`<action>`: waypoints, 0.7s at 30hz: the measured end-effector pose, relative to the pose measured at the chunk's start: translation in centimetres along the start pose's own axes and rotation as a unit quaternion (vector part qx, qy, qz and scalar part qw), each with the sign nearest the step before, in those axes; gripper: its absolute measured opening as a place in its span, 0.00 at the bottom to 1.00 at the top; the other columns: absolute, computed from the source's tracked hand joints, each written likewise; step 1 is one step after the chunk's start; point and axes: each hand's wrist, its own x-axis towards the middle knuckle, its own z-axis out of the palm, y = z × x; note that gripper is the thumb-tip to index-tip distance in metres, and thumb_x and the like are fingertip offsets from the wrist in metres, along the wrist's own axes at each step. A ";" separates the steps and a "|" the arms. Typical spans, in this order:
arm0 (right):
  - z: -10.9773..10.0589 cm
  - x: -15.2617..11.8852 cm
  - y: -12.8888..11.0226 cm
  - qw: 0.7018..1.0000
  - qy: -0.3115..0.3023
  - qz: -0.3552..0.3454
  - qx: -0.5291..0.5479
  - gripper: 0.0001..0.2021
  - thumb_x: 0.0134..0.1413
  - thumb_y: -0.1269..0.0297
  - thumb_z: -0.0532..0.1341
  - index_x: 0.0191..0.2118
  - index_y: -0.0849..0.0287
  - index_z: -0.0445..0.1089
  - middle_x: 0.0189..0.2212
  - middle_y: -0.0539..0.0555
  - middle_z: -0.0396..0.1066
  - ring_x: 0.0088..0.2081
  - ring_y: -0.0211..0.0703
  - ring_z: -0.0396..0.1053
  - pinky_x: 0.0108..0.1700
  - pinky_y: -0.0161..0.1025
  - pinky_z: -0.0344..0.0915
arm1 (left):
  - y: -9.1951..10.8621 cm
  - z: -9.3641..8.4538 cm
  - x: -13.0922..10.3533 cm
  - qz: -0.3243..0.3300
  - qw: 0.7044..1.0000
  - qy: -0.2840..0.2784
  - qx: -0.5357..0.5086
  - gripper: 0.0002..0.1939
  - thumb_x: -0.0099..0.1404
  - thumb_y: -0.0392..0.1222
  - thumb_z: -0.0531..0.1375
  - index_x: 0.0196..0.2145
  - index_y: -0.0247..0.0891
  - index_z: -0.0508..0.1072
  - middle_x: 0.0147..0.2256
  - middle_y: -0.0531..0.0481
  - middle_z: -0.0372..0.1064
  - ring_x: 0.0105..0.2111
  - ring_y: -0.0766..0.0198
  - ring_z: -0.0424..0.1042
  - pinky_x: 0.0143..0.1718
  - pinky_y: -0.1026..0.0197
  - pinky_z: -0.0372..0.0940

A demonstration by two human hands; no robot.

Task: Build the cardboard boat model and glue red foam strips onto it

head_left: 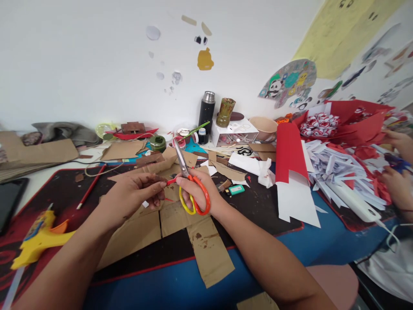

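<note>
My left hand (135,193) pinches a small thin red piece (171,182), perhaps paper, between thumb and fingertips. In my right hand (197,189) are scissors (201,193) with one orange-red and one yellow handle loop. Their metal blades point up and away from me, toward the back of the table. The right fingertips come close to the end of the red piece; whether they touch it I cannot tell. Below both hands lie pieces of brown cardboard (176,217) with dark stains. A yellow glue gun (41,241) rests beside my left forearm.
A red pencil (92,187) and a green lighter (236,190) lie on the dark mat. Behind stand a black thermos (206,113), a patterned vase (225,113) and a bowl (264,128). Rolled red paper (286,150), shredded white paper (342,168) and another person's hands (395,183) are at right.
</note>
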 end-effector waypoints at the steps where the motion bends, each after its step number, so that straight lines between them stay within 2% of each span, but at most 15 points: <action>1: 0.0 0.0 0.0 1.000 0.000 0.000 -0.002 0.20 0.63 0.44 0.71 0.44 0.55 0.70 0.17 0.41 0.69 0.14 0.36 0.64 0.16 0.32 0.62 | 0.1 0.0 0.0 0.000 1.000 0.000 0.000 0.21 0.60 0.63 0.68 0.29 0.41 0.80 0.25 0.49 0.78 0.25 0.60 0.75 0.30 0.58 0.71; 8: 0.0 -0.1 -0.2 1.000 -0.001 -0.005 -0.020 0.19 0.65 0.44 0.70 0.43 0.54 0.70 0.17 0.41 0.68 0.14 0.36 0.64 0.18 0.31 0.63 | 0.2 0.1 -0.1 -0.003 1.000 -0.006 -0.004 0.20 0.61 0.62 0.68 0.30 0.41 0.80 0.25 0.49 0.78 0.25 0.60 0.75 0.31 0.57 0.72; 12: 0.1 -0.2 -0.6 1.000 0.016 -0.001 -0.026 0.19 0.63 0.44 0.70 0.42 0.55 0.70 0.17 0.40 0.67 0.15 0.36 0.64 0.17 0.31 0.62 | -0.1 -0.2 0.0 -0.006 1.000 -0.011 -0.021 0.26 0.60 0.68 0.70 0.32 0.39 0.81 0.28 0.47 0.80 0.26 0.59 0.76 0.32 0.56 0.73; 18: 0.1 -0.2 -0.9 0.999 0.037 -0.019 -0.017 0.19 0.61 0.44 0.70 0.41 0.55 0.70 0.15 0.40 0.66 0.14 0.35 0.62 0.17 0.31 0.61 | -1.3 -1.1 0.4 0.020 0.997 0.074 -0.019 0.36 0.58 0.77 0.68 0.43 0.39 0.84 0.33 0.45 0.82 0.32 0.55 0.78 0.34 0.55 0.73; 21: 0.0 -0.1 -0.7 0.999 0.032 -0.019 -0.022 0.19 0.61 0.45 0.70 0.41 0.55 0.70 0.16 0.40 0.66 0.14 0.36 0.63 0.17 0.31 0.61 | -1.3 -1.4 0.5 0.039 0.997 0.058 0.015 0.32 0.61 0.75 0.67 0.38 0.41 0.84 0.32 0.47 0.80 0.32 0.56 0.76 0.35 0.56 0.71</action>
